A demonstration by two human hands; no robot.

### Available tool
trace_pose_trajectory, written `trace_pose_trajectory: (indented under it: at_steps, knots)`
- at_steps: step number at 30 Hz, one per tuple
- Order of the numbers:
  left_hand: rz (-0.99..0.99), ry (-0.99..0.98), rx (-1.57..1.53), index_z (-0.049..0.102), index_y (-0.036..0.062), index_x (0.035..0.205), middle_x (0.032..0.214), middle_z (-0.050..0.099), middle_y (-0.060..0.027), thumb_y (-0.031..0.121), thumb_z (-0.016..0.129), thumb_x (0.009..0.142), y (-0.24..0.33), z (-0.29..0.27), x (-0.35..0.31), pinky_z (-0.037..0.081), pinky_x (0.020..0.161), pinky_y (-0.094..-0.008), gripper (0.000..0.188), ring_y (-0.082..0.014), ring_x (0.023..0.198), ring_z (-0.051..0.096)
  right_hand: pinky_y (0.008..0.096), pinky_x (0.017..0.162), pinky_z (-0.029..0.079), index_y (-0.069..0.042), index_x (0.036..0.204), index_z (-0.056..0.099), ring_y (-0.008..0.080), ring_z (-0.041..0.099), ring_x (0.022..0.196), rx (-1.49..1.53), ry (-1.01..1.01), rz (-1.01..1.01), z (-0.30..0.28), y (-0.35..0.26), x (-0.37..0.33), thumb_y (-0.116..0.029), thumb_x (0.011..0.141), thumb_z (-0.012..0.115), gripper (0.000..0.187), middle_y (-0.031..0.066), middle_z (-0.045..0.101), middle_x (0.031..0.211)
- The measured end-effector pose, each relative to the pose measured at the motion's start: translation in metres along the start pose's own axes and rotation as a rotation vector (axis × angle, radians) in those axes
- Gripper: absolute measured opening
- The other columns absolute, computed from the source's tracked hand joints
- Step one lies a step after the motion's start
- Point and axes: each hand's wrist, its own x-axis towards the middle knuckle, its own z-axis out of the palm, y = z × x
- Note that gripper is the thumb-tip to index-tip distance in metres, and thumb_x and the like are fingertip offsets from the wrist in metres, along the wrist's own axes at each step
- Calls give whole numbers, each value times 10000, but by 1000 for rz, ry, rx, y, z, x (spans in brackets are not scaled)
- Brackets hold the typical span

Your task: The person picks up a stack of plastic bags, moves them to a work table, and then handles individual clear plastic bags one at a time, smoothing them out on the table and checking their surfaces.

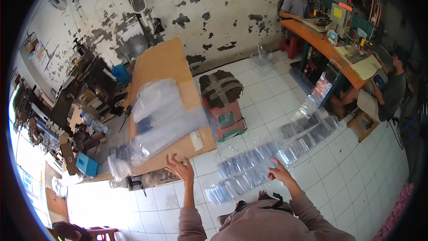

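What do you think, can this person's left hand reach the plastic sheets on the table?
Probably yes: the left hand looks empty near the table, and nothing visible blocks its way to the plastic sheets, though depth is hard to judge.

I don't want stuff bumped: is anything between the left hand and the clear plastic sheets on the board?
Nothing visible: just bare brown board shows between the left hand and the clear plastic sheets. A pale slip lies off to the right.
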Motion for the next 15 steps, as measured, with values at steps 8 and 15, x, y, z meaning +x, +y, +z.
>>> trace_pose_trajectory:
  at_steps: [8, 15]
  knots:
    - [-208, -78, -403, 386, -16, 1058, 1152, 329, -189, 36, 530, 761, -27, -83, -23, 323, 872, -400, 334, -326, 1067, 355, 250, 543, 451, -81, 1269, 288, 126, 529, 569, -134, -250, -93, 85, -42, 17, -119, 840, 499, 479, 105, 559, 706]
    - [-436, -114, -462, 393, 16, 1063, 1070, 427, -135, 73, 504, 812, -76, -111, -56, 415, 786, -359, 281, -255, 1012, 468, 265, 642, 482, -49, 1181, 427, 126, 557, 665, -228, -474, -68, 158, -41, 11, -120, 870, 451, 319, 75, 558, 756]
